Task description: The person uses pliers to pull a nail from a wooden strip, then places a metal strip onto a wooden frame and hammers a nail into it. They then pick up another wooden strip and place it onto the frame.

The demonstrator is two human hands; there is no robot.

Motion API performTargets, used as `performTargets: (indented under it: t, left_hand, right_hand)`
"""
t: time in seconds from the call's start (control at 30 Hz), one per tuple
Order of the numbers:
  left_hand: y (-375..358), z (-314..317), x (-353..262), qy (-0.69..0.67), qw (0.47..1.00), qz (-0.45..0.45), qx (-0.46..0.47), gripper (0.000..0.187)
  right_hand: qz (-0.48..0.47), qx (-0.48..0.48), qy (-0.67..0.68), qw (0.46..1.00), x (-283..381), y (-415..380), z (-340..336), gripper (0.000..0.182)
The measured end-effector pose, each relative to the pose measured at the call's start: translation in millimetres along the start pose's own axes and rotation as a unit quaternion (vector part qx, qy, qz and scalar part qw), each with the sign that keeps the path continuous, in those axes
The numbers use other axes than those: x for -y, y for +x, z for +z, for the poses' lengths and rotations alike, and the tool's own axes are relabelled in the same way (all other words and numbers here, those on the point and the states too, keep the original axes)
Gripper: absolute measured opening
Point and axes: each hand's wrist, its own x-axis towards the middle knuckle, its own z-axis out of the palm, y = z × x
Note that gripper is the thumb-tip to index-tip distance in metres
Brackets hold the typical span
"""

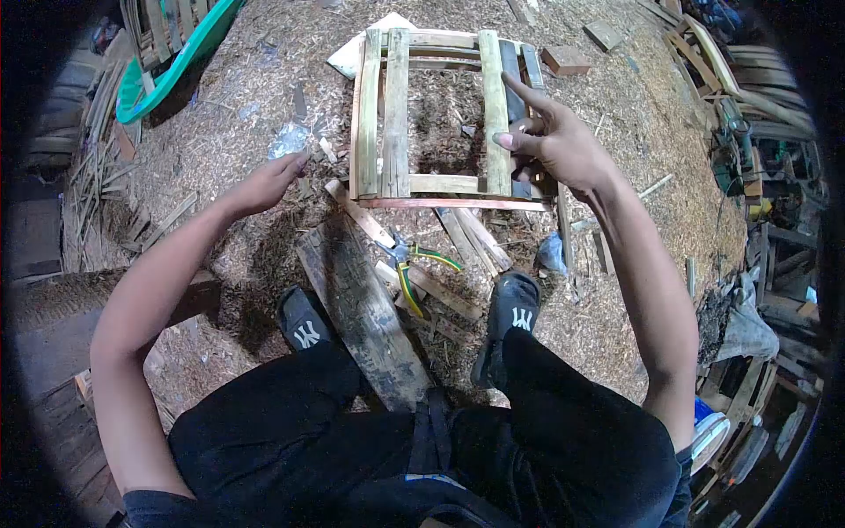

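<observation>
A wooden crate (396,114) of nailed slats and thin frame strips lies on the ground in front of me, its middle showing the floor through a gap. My right hand (563,145) is at its right side, thumb and index finger laid over a slat and the other fingers curled by the darker slats. Left of the crate, my left hand (271,183) is closed with its fingertips pinched together; I cannot tell what is in them. Pliers (407,264) with yellow-green handles lie between my feet, beside a weathered plank (365,308).
Wood chips cover the ground. Loose wood strips (471,238) lie below the crate, and a brick-like block (565,60) sits beyond it. A green plastic rim (145,101) stands at upper left. Scrap wood (744,79) lines the right side. A clear plastic scrap (289,139) lies near my left hand.
</observation>
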Motion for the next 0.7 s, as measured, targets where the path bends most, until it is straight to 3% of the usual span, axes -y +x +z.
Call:
performTargets:
  t: [0.07,0.3,0.37,0.4,0.5,0.53,0.7]
  left_hand:
    - [-1,1,1,0.051,0.998,0.035,-0.027,0.058]
    - [-8,-5,-12,0.002,0.999,0.032,-0.014,0.050]
    - [-10,-11,-24,-0.048,0.997,0.016,-0.051,0.044]
    - [-9,-16,-30,0.003,0.989,0.092,-0.116,0.040]
    - [-2,-41,-61,-0.050,0.985,0.070,-0.153,0.039]
    - [2,-42,-76,-0.093,0.968,0.120,-0.200,0.037]
    - [11,-51,-176,-0.138,0.958,0.162,-0.194,0.040]
  right_hand:
    - [-0.009,0.007,0.030,0.999,-3,2,0,0.088]
    - [-0.002,0.008,0.025,1.000,-5,2,-1,0.087]
    - [-0.003,-0.021,0.013,1.000,-3,-1,1,0.082]
    - [0.011,-0.035,0.007,0.999,3,-5,2,0.068]
    - [-0.026,-0.066,0.005,0.997,2,-7,9,0.055]
    - [-0.019,-0.064,0.019,0.998,3,-8,12,0.048]
    - [-0.107,-0.127,-0.042,0.985,10,-10,40,0.036]
